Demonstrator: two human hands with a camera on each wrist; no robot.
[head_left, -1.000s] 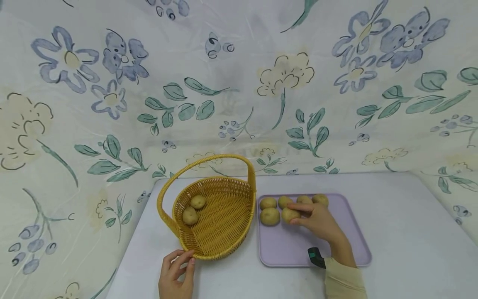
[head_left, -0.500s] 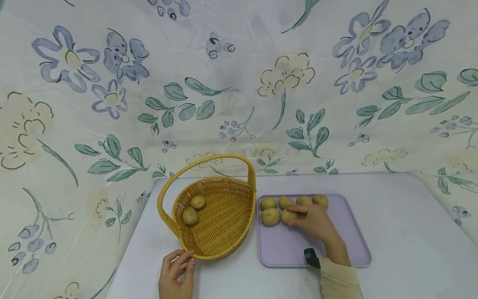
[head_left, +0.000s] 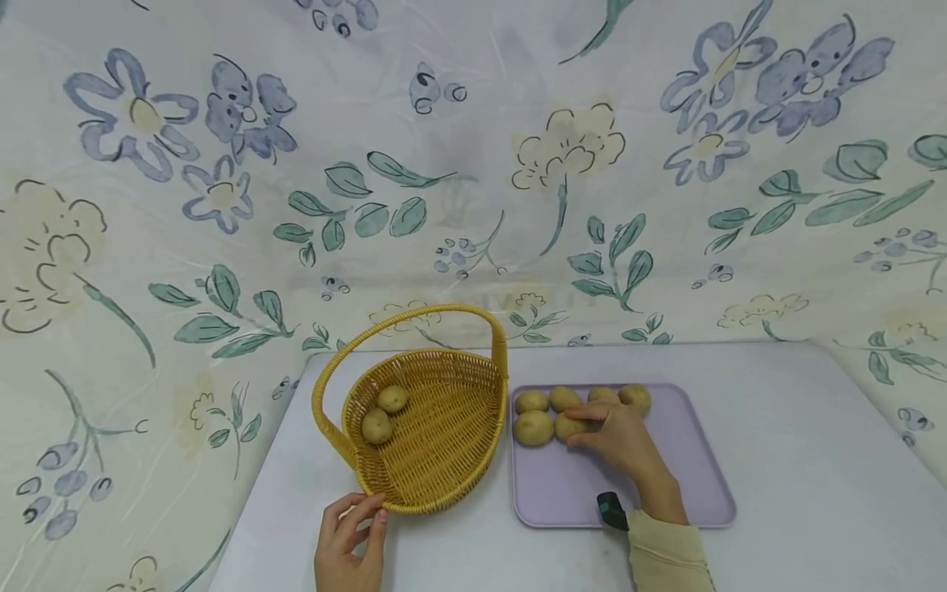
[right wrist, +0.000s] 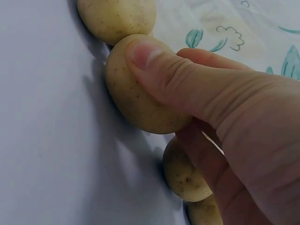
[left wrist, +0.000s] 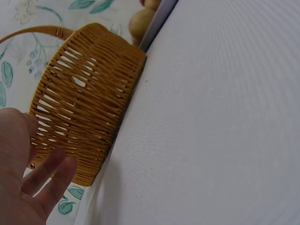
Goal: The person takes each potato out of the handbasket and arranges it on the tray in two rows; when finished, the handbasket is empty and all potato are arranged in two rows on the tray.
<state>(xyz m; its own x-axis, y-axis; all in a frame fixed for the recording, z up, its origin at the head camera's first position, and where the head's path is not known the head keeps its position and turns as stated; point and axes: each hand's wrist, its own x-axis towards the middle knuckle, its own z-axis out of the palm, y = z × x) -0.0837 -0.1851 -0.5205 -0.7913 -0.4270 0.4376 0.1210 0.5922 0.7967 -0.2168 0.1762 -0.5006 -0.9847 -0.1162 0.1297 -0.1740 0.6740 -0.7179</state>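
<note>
My right hand (head_left: 621,440) grips a potato (right wrist: 140,93) between thumb and fingers, low over the purple tray (head_left: 562,501). In the right wrist view this potato touches or nearly touches another potato (right wrist: 117,18). Several more potatoes stand along the tray's back, one of them a potato (head_left: 533,427) just left of the gripped one. On the left, my left hand (head_left: 350,543) pinches the near rim of a yellow wicker basket (head_left: 436,444). Two potatoes (head_left: 377,425) lie inside the basket at its left side. The left wrist view shows the basket's woven outer wall.
The basket's tall arched handle (head_left: 414,312) rises over it. Both basket and tray stand side by side on a white table (head_left: 799,460). Behind them hangs a floral cloth (head_left: 473,205). A small black device (head_left: 612,510) sits at the right wrist.
My right hand has moved slightly left with the potato, bringing it closer to the potato at the tray's left. The left hand and basket have not moved.
</note>
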